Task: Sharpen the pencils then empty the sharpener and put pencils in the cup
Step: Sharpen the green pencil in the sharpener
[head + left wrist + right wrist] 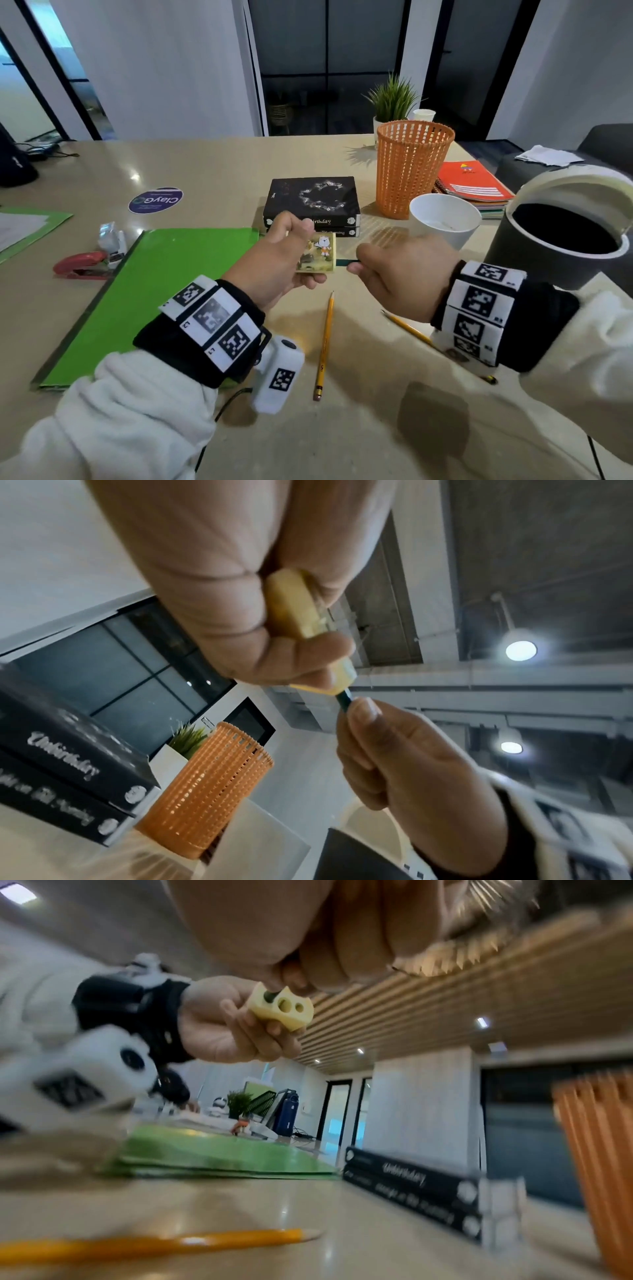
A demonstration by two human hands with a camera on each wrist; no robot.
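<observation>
Two yellow pencils [324,346] between wrists, table edge [342,455] near.

We see a tabletop [205,164] that is smooth and glossy, with light reflections on it. The sharpener [317,255] looks like yellow plastic with a printed picture on its face. The basket [411,168] is orange perforated plastic. The folder [154,291] has a shiny green cover. The cup [445,219] looks like matt white paper. Our sleeves [120,428] are soft fleecy cloth.

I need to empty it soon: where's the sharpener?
In the head view the sharpener is mid-table, held above it in the left hand, before the black books.
</observation>
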